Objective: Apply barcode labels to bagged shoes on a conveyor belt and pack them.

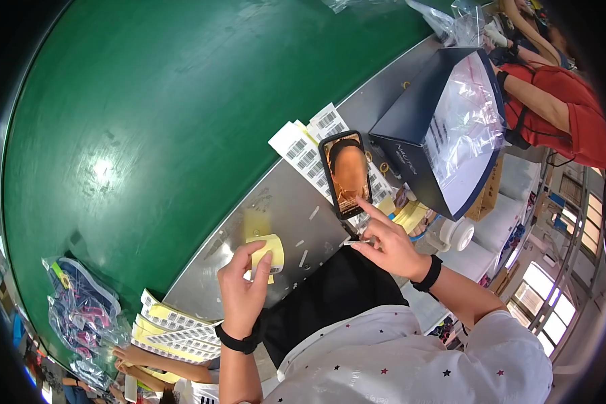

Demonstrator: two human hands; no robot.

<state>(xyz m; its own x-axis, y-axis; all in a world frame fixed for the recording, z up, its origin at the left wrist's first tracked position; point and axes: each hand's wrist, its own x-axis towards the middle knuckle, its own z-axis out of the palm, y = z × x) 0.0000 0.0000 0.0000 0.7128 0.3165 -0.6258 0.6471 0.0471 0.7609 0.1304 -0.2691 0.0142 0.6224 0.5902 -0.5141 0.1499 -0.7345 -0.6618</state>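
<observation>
yellow label sheet (271, 250) pinched in the left hand (242, 286); the phone (346, 174), long axis toward twelve, lies at eleven o'clock of the right hand (387, 246), forefinger out touching it.

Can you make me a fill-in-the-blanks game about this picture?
1. The left hand holds a small ____ label.
2. The right hand points a finger at a ____ lying on the metal ledge.
3. The big belt is coloured ____.

Answers: yellow; phone; green
</observation>
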